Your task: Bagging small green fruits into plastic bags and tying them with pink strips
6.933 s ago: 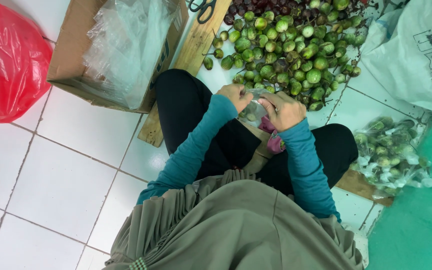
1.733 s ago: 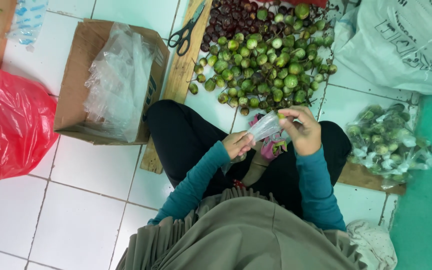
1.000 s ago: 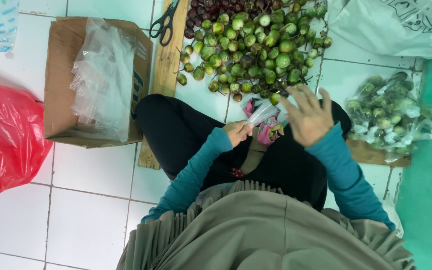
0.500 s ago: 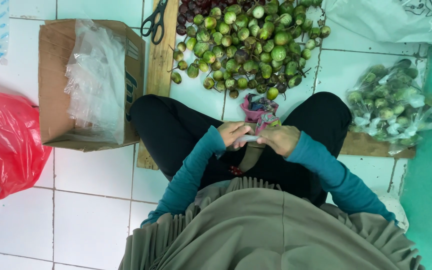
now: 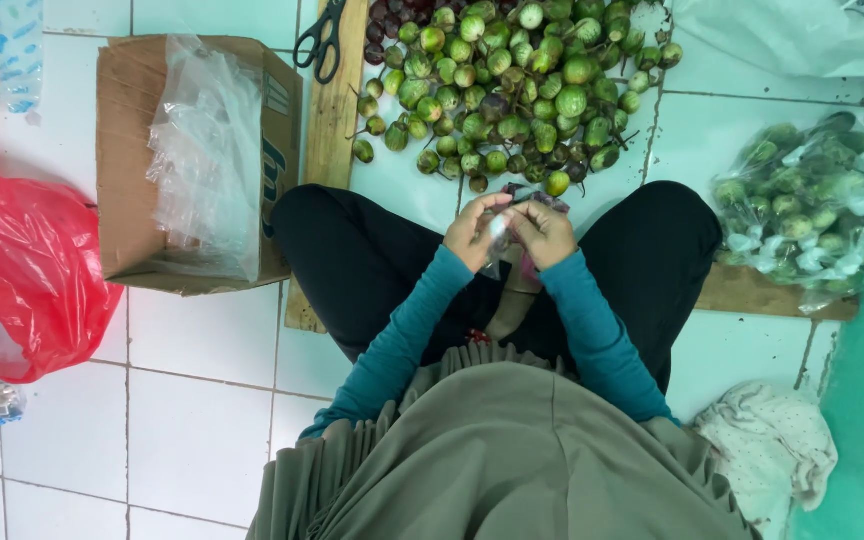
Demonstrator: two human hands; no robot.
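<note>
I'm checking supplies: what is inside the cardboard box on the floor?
The cardboard box holds a heap of clear plastic bags spilling over its open top. Whatever lies beneath the bags, down to the box's bottom, is covered.

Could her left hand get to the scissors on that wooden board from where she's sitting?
Probably yes, with a lean forward. The scissors lie uncovered on the wooden board, beyond her knee. But the left hand is busy, holding a small clear bag with the right hand.

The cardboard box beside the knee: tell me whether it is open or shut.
Open. The cardboard box lies with its flaps spread, and a stack of clear plastic bags shows inside and spills over its edge.
</note>
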